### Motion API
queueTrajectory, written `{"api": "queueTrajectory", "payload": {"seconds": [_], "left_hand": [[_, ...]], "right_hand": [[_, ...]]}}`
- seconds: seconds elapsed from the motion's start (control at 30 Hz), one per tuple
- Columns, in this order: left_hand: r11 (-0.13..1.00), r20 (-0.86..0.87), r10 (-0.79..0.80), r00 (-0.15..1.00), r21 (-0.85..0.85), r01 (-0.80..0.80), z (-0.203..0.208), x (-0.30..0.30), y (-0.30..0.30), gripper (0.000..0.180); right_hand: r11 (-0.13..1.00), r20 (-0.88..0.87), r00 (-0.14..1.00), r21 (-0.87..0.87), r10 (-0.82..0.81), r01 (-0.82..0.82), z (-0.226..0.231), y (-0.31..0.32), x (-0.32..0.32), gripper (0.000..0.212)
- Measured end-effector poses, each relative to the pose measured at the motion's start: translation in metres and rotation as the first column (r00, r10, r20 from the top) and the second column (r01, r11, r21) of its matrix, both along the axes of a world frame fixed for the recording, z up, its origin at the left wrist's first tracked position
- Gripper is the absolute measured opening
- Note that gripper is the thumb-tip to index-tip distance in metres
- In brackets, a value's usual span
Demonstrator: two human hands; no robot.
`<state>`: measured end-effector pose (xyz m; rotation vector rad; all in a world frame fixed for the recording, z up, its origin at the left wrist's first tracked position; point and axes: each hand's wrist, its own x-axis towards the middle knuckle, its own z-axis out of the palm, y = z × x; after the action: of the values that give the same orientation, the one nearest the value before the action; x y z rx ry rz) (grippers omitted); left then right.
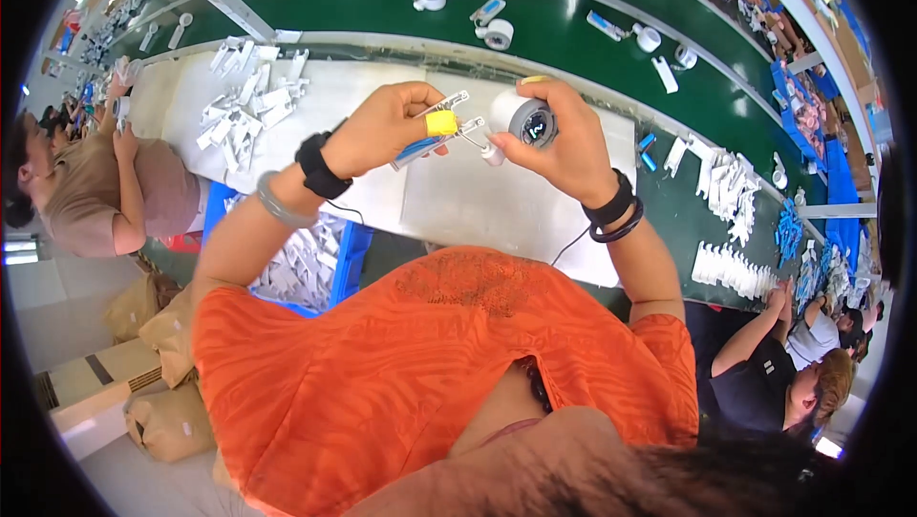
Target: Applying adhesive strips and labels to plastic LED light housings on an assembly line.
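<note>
My left hand (394, 125) is closed on a white plastic handle shell (413, 152) that has a blue cell and a yellow block (441, 123) by the fingertips. Wires run from this shell toward the white neck of a round fan head (509, 116). The fan head has a grey rim and a dark lit display, and my right hand (568, 140) grips it, thumb at the neck. Both parts are held above the white work mat (373, 202), close together but apart. Dark bands sit round both wrists.
Loose white shells (248, 106) lie on the mat at left, more fill a blue bin (351, 264) beside me. Fan assemblies (495, 33) rest on the green conveyor (382, 1). White parts (731, 192) are piled at right. Co-workers sit on either side.
</note>
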<state>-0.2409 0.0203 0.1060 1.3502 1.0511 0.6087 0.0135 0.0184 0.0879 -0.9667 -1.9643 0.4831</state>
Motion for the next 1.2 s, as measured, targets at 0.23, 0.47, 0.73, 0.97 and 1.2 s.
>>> {"api": "queueTrajectory", "payload": {"seconds": [0.23,0.47,0.73,0.97,1.2], "left_hand": [[0.987,-0.094,-0.102,0.99,0.113,0.113,0.046,-0.052,0.051,0.023],[0.997,0.023,-0.034,0.999,0.069,0.032,-0.014,-0.109,0.13,0.024],[0.991,0.295,0.024,0.955,-0.133,0.016,-0.109,-0.161,0.218,0.021],[0.977,0.305,0.172,0.937,-0.178,-0.121,-0.172,-0.195,0.268,0.021],[0.943,0.248,0.326,0.912,-0.153,-0.295,-0.2,-0.239,0.314,0.024]], "right_hand": [[0.994,0.081,0.991,0.007,0.106,-0.107,0.044,0.065,-0.048,0.053],[0.989,0.124,0.99,-0.143,0.067,-0.049,0.017,0.141,-0.106,0.055],[0.979,0.223,0.973,-0.203,0.063,-0.016,-0.04,0.232,-0.159,0.053],[0.943,0.343,0.936,-0.33,0.085,0.035,-0.095,0.305,-0.205,0.055],[0.965,0.269,0.957,-0.26,0.114,-0.041,-0.139,0.362,-0.255,0.055]]}}
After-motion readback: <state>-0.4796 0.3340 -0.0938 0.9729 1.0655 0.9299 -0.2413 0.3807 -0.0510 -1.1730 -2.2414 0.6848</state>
